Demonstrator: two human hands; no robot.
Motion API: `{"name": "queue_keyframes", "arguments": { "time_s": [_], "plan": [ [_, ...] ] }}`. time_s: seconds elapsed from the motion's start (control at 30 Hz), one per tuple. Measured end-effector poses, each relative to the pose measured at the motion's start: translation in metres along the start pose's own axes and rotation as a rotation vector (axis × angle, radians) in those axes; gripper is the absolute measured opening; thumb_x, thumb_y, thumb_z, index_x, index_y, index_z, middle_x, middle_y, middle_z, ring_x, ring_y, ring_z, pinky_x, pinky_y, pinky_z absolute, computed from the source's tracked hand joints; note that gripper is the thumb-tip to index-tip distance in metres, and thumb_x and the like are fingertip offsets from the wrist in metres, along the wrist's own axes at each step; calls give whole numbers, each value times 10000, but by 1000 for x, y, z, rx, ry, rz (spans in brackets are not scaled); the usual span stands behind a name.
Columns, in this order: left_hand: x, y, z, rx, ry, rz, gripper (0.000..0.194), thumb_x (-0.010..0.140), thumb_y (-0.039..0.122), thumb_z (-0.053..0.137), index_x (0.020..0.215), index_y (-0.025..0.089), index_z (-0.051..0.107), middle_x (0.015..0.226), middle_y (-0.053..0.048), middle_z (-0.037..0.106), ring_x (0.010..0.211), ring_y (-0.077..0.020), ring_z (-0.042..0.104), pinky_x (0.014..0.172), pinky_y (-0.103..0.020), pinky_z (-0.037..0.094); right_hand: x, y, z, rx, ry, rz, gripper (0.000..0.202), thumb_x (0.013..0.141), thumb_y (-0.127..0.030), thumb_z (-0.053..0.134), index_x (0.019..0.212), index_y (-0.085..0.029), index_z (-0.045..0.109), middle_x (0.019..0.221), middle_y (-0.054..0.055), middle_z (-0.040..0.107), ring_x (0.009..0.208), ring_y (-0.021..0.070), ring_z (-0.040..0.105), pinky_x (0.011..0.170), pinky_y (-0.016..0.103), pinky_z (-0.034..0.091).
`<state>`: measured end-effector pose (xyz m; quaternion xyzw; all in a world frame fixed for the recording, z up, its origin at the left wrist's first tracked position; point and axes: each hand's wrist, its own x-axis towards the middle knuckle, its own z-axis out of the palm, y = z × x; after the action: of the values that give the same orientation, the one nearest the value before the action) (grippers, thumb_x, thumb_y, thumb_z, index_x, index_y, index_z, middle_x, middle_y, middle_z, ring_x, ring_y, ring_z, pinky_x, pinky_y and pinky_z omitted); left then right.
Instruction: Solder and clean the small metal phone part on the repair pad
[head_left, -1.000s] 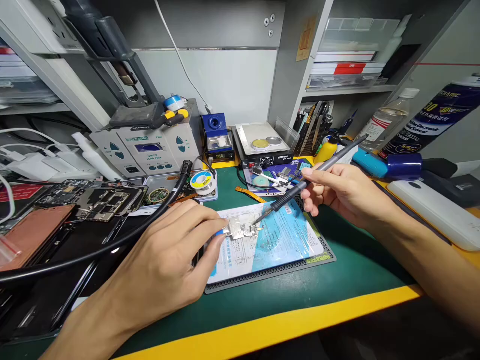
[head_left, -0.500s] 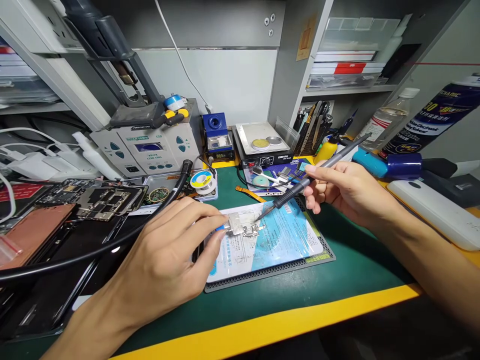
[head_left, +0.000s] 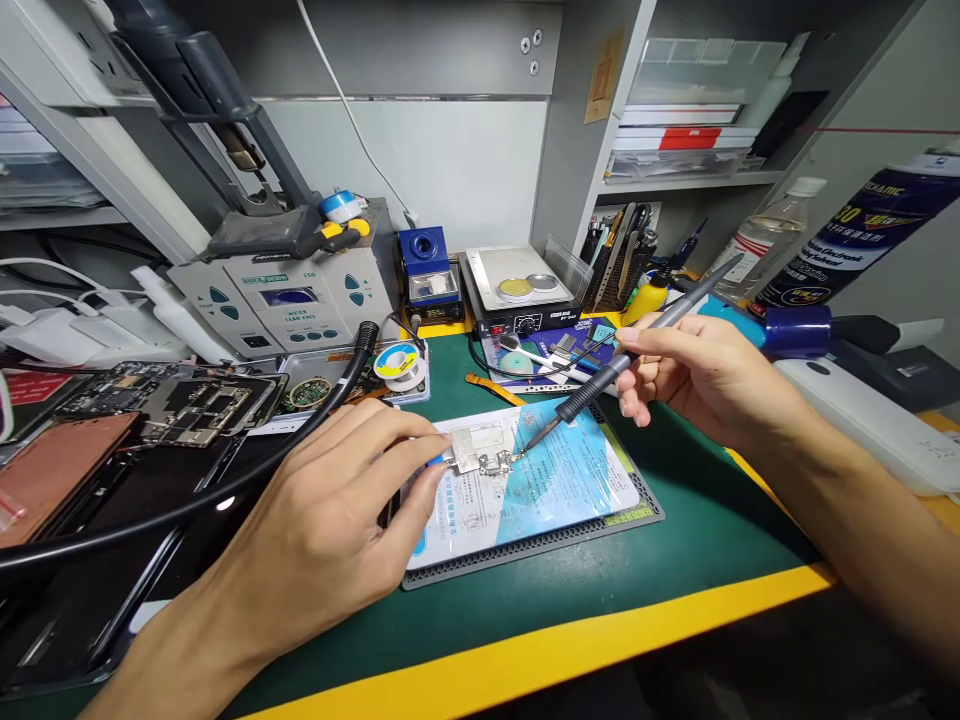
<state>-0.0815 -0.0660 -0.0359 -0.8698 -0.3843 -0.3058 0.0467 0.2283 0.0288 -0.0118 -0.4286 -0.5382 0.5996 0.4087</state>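
Small circuit board (head_left: 493, 463) is pinched in left hand (head_left: 360, 485) — soldering iron (head_left: 586, 390) is grasped in right hand (head_left: 679, 370), tip (head_left: 529, 445) by board.

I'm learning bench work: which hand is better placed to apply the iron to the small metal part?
Probably the right hand: it holds the soldering iron, which reaches to about the right end of the small metal part. The left hand is pinched at the opposite end.

Watching remotely, I'm seeing silvery metal glinting on the small part (head_left: 466, 450). Printed sheet (head_left: 570, 482) beneath is gleaming, plastic-glossy. At two o'clock, soldering iron (head_left: 589, 391) is looking matt, ribbed. At six o'clock, green mat (head_left: 525, 607) is showing smooth, low-sheen.
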Motion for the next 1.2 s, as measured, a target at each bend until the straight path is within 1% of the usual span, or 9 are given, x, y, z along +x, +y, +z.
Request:
{"name": "queue_keyframes", "arguments": {
  "time_s": [0.1, 0.2, 0.33, 0.53, 0.73, 1.03, 1.2],
  "plan": [
    [1, 1, 2, 2, 25, 11, 253, 846, 43, 689, 1078, 141, 668, 1040, -80, 678, 958, -203, 608, 879, -407, 510, 0, 1, 0, -2, -15, 1, 322, 807, -315, 778, 573, -105, 710, 563, 83, 690, 420, 178, 650, 403, 252, 533],
    [4, 1, 4, -8, 22, 27, 283, 837, 25, 694, 1096, 135, 669, 1057, -86, 680, 962, -203, 611, 878, -408, 512, 0, 4, 3, 0, -31, 19, 357, 810, -321, 772, 524, -129, 679, 568, 77, 698, 419, 190, 653, 400, 270, 536],
    [5, 2, 5, -12, 19, 39, 271, 841, 21, 687, 1088, 133, 668, 1049, -86, 681, 957, -201, 609, 869, -407, 508, 0, 7, 7, -6, -38, 38, 378, 796, -342, 793, 502, -145, 657, 576, 72, 702, 437, 190, 661, 397, 264, 536],
    [3, 2, 4, -14, 3, 31, 257, 860, 31, 666, 1092, 143, 658, 1038, -80, 679, 954, -202, 609, 868, -404, 506, -1, 5, 10, -33, -26, 48, 367, 773, -388, 819, 537, -134, 698, 563, 77, 695, 433, 185, 657, 400, 258, 540],
    [4, 3, 5, -16, -6, 30, 267, 860, 32, 662, 1099, 150, 654, 1043, -83, 676, 959, -211, 606, 872, -411, 502, -3, 2, 13, -37, -7, 54, 368, 761, -392, 832, 542, -135, 686, 558, 68, 695, 436, 175, 652, 402, 248, 541],
    [4, 2, 5, -13, -27, 23, 240, 847, 37, 676, 1060, 144, 657, 987, -85, 672, 912, -214, 596, 829, -423, 493, -4, 3, 11, -36, 16, 36, 322, 803, -334, 795, 579, -129, 689, 564, 68, 698, 437, 178, 653, 407, 260, 541],
    [5, 2, 4, -13, -33, 21, 230, 846, 34, 674, 1046, 144, 654, 952, -79, 667, 887, -207, 583, 805, -418, 485, -4, 3, 14, -47, 12, 62, 350, 771, -380, 826, 570, -134, 678, 554, 68, 699, 439, 174, 656, 403, 251, 542]
  ]
}}
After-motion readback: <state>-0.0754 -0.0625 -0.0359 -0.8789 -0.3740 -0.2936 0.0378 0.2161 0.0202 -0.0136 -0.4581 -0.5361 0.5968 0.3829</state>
